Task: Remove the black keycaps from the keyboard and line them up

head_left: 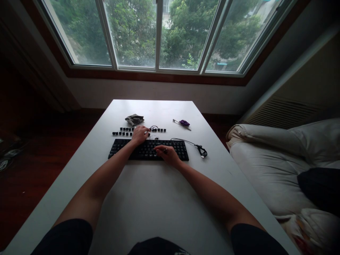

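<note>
A black keyboard [123,149] lies across the white table, some of its keys covered by my hands and forearm. Behind it, loose black keycaps [124,134] stand in two rows. My left hand [140,134] reaches over the keyboard's back edge to these rows, its fingers apart beside a keycap, and it hides part of both rows. Low over the keyboard's right half is my right hand [168,154], fingers curled together. Something small and dark shows at those fingers, too small to name.
A crumpled grey cloth [134,119] lies at the back left. Near the back right is a purple bundle [184,123] beside a thin stick-like tool [177,122]. A coiled USB cable [202,151] rests right of the keyboard. A pale sofa [260,170] stands along the right side.
</note>
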Available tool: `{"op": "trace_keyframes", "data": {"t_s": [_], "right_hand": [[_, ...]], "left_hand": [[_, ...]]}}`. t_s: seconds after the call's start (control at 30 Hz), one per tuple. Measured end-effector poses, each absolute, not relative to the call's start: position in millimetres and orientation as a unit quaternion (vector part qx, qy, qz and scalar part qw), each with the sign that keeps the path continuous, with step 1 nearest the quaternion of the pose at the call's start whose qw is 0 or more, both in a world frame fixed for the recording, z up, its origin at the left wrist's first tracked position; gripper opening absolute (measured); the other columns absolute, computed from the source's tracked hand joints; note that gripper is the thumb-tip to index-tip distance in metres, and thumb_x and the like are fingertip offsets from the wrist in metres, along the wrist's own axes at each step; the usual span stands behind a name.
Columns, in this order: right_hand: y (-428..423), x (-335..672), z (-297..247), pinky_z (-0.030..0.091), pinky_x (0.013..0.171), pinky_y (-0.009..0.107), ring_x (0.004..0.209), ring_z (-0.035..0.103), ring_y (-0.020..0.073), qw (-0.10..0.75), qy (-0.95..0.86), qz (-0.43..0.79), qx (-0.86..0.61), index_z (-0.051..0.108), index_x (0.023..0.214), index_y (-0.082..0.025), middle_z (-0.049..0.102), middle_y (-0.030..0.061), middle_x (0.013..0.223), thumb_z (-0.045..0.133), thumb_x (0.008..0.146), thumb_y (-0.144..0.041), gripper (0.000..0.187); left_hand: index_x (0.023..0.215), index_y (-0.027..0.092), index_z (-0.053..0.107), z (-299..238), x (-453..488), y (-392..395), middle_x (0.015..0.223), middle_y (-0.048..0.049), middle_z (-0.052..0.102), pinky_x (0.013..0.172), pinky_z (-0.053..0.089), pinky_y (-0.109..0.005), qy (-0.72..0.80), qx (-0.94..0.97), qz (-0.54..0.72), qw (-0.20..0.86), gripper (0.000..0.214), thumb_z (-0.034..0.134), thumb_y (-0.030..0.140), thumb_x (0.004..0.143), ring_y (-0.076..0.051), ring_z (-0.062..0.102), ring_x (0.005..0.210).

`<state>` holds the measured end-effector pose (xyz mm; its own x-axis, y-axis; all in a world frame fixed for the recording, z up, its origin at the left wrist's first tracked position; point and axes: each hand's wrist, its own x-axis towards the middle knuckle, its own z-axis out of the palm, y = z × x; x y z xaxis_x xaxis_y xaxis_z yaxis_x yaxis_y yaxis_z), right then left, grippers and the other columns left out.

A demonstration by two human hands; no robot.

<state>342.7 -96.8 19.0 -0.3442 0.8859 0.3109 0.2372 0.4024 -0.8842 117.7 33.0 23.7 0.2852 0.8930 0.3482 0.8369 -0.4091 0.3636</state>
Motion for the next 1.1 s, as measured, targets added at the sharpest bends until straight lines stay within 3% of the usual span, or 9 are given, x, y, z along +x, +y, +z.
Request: {"op": "trace_keyframes", "data": {"t_s": [0.27, 0.53, 0.8, 0.97, 1.1], "right_hand": [[-90, 343, 24, 0.057, 0.067, 0.031, 0.069, 0.07, 0.0186, 0.519, -0.604, 0.462, -0.389, 0.072, 0.107, -0.02, 0.071, 0.0031, 0.073, 0.066, 0.091, -0.053, 0.037], [-65, 353, 39, 0.052, 0.063, 0.029, 0.068, 0.061, 0.0163, 0.533, -0.611, 0.394, -0.432, 0.073, 0.107, -0.02, 0.068, 0.0031, 0.078, 0.068, 0.088, -0.048, 0.034], [-26, 343, 48, 0.053, 0.064, 0.028, 0.079, 0.063, 0.0183, 0.474, -0.668, 0.37, -0.439, 0.07, 0.111, -0.02, 0.07, 0.0065, 0.095, 0.057, 0.093, -0.049, 0.036], [-10, 336, 56, 0.046, 0.064, 0.027, 0.066, 0.06, 0.0158, 0.386, -0.741, 0.306, -0.457, 0.071, 0.094, -0.019, 0.068, 0.0016, 0.071, 0.055, 0.095, -0.048, 0.033], [-7, 329, 59, 0.044, 0.066, 0.026, 0.067, 0.062, 0.0156, 0.357, -0.767, 0.277, -0.456, 0.071, 0.092, -0.02, 0.071, 0.0003, 0.071, 0.057, 0.096, -0.044, 0.028]], "left_hand": [[0.105, 0.025, 0.076, 25, 96, -17, 0.115, -0.0076, 0.07, 0.103, 0.043, -0.046, 0.533, 0.801, 0.273, 0.029, 0.023, 0.057, 0.027, 0.093, -0.03, 0.055, 0.115], [0.117, 0.025, 0.072, 26, 100, -59, 0.121, -0.0096, 0.065, 0.105, 0.043, -0.048, 0.479, 0.84, 0.251, 0.034, 0.032, 0.063, 0.045, 0.093, -0.03, 0.056, 0.116], [0.126, 0.024, 0.068, 32, 99, -65, 0.131, -0.0126, 0.06, 0.108, 0.04, -0.05, 0.465, 0.86, 0.21, 0.017, 0.054, 0.064, 0.063, 0.088, -0.034, 0.052, 0.123], [0.13, 0.025, 0.065, 35, 97, -65, 0.136, -0.0135, 0.058, 0.111, 0.037, -0.051, 0.457, 0.867, 0.193, 0.034, 0.061, 0.066, 0.065, 0.085, -0.036, 0.049, 0.128], [0.132, 0.026, 0.064, 36, 95, -64, 0.139, -0.0126, 0.056, 0.113, 0.035, -0.051, 0.45, 0.872, 0.188, 0.049, 0.064, 0.069, 0.066, 0.082, -0.036, 0.047, 0.131]]}}
